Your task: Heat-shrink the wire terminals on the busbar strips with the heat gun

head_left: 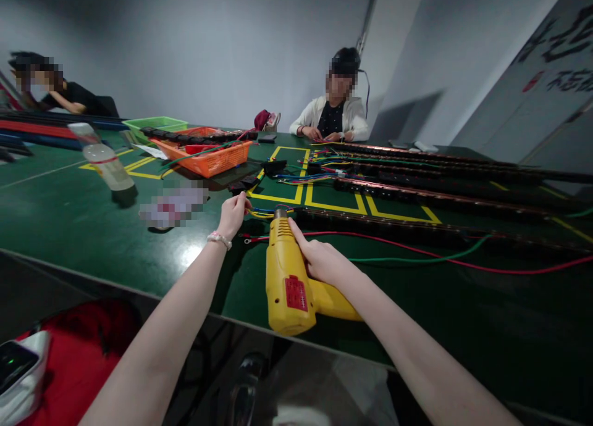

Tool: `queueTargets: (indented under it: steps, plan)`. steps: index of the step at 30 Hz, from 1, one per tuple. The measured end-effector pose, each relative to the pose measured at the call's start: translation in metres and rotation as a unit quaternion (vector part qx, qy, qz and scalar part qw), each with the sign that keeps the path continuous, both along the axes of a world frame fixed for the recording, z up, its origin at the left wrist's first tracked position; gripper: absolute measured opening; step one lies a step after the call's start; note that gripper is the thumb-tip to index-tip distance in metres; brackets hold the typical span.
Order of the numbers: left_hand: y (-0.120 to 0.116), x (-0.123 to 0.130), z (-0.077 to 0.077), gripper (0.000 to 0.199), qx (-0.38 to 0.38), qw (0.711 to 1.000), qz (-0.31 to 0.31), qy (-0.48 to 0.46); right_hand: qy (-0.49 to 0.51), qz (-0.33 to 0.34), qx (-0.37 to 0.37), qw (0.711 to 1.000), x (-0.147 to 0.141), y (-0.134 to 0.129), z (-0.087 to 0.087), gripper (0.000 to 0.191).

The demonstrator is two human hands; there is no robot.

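Observation:
My right hand (319,256) grips a yellow heat gun (286,271), whose metal nozzle points away from me over a bundle of thin wires. Blue and yellow wires (265,214) run between the nozzle and my left hand (235,215), which pinches their ends with closed fingers. The wires come out of a long dark cable bundle (352,219) stretching to the right. Beside the gun lie ring terminals (247,241) at the ends of a red wire (389,238) and a green wire (426,260).
A bottle (104,163), an orange basket (208,160) and a green basket (155,128) stand on the left of the green table (185,247). More long bundles (417,194) lie at right. One person (331,120) sits across, another (69,96) at far left.

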State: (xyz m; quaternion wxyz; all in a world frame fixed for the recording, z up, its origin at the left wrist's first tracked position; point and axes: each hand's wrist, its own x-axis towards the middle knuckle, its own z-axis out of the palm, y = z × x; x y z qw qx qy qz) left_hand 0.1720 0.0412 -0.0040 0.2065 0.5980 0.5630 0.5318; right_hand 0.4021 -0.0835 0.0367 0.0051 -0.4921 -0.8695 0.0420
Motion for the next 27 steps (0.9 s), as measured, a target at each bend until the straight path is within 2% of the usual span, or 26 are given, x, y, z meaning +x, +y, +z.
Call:
queueTargets:
  steps: [9,12,18,22,27]
  plan:
    - [0.004,-0.012,-0.002,0.048,-0.045,0.994,-0.018,-0.102,0.023,0.028,0.013,0.999,-0.047,-0.003,-0.004,0.098]
    - [0.004,-0.016,-0.003,0.049,-0.061,0.995,-0.015,-0.078,0.025,0.028,0.025,0.999,-0.061,-0.001,-0.005,0.095]
    - [0.011,-0.023,-0.007,0.052,-0.045,0.998,0.006,0.051,0.043,0.048,0.032,0.997,-0.082,0.005,-0.004,0.097]
    - [0.012,-0.026,-0.007,0.055,-0.044,0.998,-0.003,0.049,0.053,0.046,0.030,0.997,-0.085,0.006,-0.004,0.095]
    - [0.009,-0.023,-0.006,0.050,-0.037,0.998,-0.001,0.043,0.058,0.043,0.028,0.997,-0.082,0.006,-0.006,0.092]
